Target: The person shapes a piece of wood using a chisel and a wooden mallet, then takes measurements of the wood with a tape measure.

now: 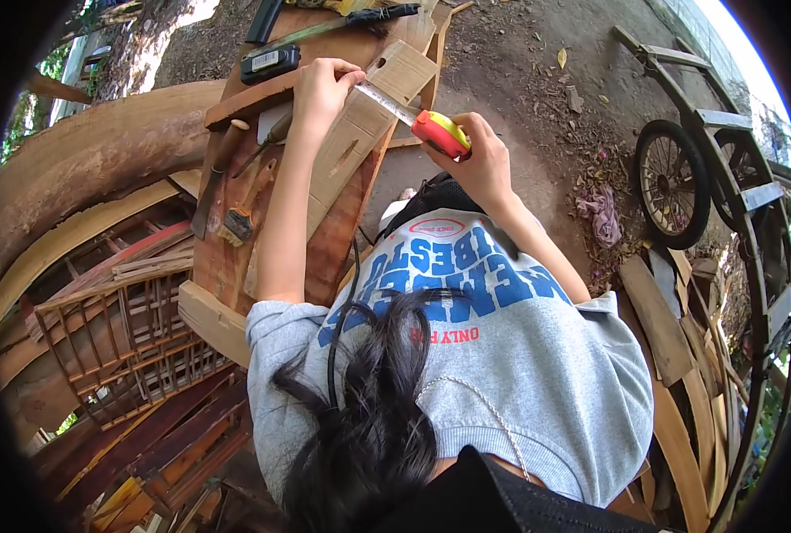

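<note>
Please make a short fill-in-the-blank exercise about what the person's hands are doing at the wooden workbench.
1. The right hand holds a red and yellow ____ measure.
2. The left hand presses the end of the blade onto a pale piece of ____.
3. A brush lies on the workbench, to the ____ of the left arm in the picture.

Missing words: tape; wood; left

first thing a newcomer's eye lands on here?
The red-and-yellow tape measure at top centre, held in the right hand, its blade stretched to the left hand pressing on a pale wooden piece on the workbench. Next, the spoked wheel on the dirt at right.
</note>
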The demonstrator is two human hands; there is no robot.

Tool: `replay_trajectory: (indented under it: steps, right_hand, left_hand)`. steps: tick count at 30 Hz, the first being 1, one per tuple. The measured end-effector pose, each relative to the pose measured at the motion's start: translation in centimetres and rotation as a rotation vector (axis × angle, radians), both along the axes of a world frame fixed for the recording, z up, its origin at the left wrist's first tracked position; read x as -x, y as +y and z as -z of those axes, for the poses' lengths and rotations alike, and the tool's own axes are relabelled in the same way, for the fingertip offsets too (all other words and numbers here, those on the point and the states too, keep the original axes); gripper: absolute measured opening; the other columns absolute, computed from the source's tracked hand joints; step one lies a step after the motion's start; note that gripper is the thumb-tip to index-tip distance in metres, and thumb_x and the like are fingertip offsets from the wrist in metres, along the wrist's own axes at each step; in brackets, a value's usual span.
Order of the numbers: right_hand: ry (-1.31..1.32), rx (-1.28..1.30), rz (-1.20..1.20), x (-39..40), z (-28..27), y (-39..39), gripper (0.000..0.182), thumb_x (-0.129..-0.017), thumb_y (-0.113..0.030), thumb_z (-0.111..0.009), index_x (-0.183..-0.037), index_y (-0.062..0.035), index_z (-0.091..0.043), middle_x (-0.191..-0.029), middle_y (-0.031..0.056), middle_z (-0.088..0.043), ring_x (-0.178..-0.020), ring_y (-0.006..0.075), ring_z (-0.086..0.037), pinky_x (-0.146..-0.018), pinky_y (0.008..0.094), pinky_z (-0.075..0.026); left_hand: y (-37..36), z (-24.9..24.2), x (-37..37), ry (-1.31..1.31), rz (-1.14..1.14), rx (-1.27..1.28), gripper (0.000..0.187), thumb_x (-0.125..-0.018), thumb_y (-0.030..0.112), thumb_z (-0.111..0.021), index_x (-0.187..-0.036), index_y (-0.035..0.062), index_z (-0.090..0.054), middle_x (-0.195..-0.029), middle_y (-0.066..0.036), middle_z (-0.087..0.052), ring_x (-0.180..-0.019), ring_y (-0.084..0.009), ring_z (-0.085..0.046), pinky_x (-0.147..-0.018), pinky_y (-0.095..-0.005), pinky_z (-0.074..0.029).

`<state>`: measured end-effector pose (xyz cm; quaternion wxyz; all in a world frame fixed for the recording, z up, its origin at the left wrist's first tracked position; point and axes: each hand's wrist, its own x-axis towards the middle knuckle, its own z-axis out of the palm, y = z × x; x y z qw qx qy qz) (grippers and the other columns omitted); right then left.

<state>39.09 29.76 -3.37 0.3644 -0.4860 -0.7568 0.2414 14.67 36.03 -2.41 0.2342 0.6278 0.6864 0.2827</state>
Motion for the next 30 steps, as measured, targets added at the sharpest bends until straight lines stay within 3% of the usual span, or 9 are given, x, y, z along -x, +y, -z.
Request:
replay_trajectory:
  steps: [3, 12, 14, 17, 20, 21, 24, 30]
  right_hand:
    - [-0.004, 0.036, 0.004, -0.5, -0.1, 0.1, 0.039, -0.069, -0.028, -0.076, -0.093, -0.0073, -0.054, -0.085, 0.0089, -0.059, -0.069, 0.0266, -0.061, -0.059, 0.0347, -0.05]
    - [-0.004, 0.062, 0.068, 0.4, 0.9, -0.1, 0.04, -0.07, -0.028, -0.076, -0.094, -0.0057, -0.053, -0.086, 0.0122, -0.058, -0.073, 0.0302, -0.061, -0.062, 0.0372, -0.05]
    - [-0.014, 0.057, 0.085, 0.8, 1.6, -0.1, 0.041, -0.07, -0.028, -0.076, -0.095, -0.0055, -0.052, -0.086, 0.0126, -0.058, -0.073, 0.0306, -0.061, -0.061, 0.0378, -0.049]
    - [-0.028, -0.071, 0.084, 0.8, 2.5, 0.3, 0.041, -0.074, -0.031, -0.072, -0.097, -0.0068, -0.047, -0.088, 0.0106, -0.056, -0.067, 0.0307, -0.062, -0.054, 0.0397, -0.051]
    - [-0.016, 0.008, 0.083, 1.4, 3.4, -0.1, 0.042, -0.075, -0.031, -0.071, -0.098, -0.0057, -0.047, -0.09, 0.0127, -0.055, -0.069, 0.0329, -0.061, -0.056, 0.0408, -0.05]
    - [0.027, 0.007, 0.095, 1.6, 4.8, -0.3, 0.043, -0.074, -0.03, -0.073, -0.098, -0.0043, -0.047, -0.089, 0.0137, -0.055, -0.071, 0.033, -0.061, -0.059, 0.0401, -0.049]
    - [0.108, 0.032, 0.114, 1.6, 6.7, 0.0, 0.045, -0.074, -0.028, -0.074, -0.099, -0.0029, -0.047, -0.09, 0.0158, -0.056, -0.074, 0.0336, -0.06, -0.063, 0.0393, -0.048]
    - [0.103, 0.049, 0.103, 1.8, 7.1, 0.2, 0.046, -0.077, -0.025, -0.07, -0.106, -0.0018, -0.044, -0.097, 0.0188, -0.052, -0.082, 0.0375, -0.058, -0.068, 0.042, -0.048]
  left_hand:
    - [0.3, 0.6, -0.6, 0.116, 0.033, -0.008, 0.018, -0.075, 0.019, -0.07, -0.085, 0.0047, -0.071, -0.076, -0.01, -0.068, -0.068, -0.0189, -0.066, -0.064, -0.0284, -0.049]
    - [0.9, 1.3, -1.3, 0.197, 0.019, -0.017, 0.014, -0.074, 0.016, -0.07, -0.081, 0.0037, -0.07, -0.074, -0.013, -0.067, -0.07, -0.0235, -0.066, -0.066, -0.0325, -0.049]
    - [1.0, 1.6, -1.5, 0.189, -0.011, -0.049, 0.009, -0.072, 0.014, -0.07, -0.074, 0.0052, -0.069, -0.073, -0.017, -0.065, -0.072, -0.0325, -0.064, -0.068, -0.0391, -0.05]
    - [1.2, 1.8, -1.9, 0.185, 0.004, -0.067, 0.009, -0.072, 0.014, -0.071, -0.073, 0.0056, -0.069, -0.073, -0.018, -0.064, -0.073, -0.0332, -0.064, -0.068, -0.0403, -0.05]
    - [0.9, 1.7, -1.8, 0.2, -0.004, -0.079, 0.009, -0.071, 0.014, -0.071, -0.073, 0.0059, -0.069, -0.073, -0.018, -0.064, -0.074, -0.0333, -0.064, -0.069, -0.0404, -0.05]
    - [0.8, 1.6, -1.8, 0.248, 0.006, -0.065, 0.013, -0.074, 0.015, -0.069, -0.08, 0.004, -0.069, -0.075, -0.014, -0.067, -0.073, -0.0265, -0.066, -0.068, -0.0356, -0.05]
    - [1.0, 1.8, -2.0, 0.207, -0.019, -0.1, 0.009, -0.072, 0.015, -0.071, -0.073, 0.0066, -0.069, -0.074, -0.018, -0.065, -0.075, -0.0329, -0.064, -0.07, -0.0407, -0.05]
    - [1.4, 1.7, -2.3, 0.201, -0.019, -0.101, 0.009, -0.072, 0.016, -0.071, -0.074, 0.0071, -0.07, -0.074, -0.017, -0.065, -0.075, -0.032, -0.064, -0.069, -0.0399, -0.05]
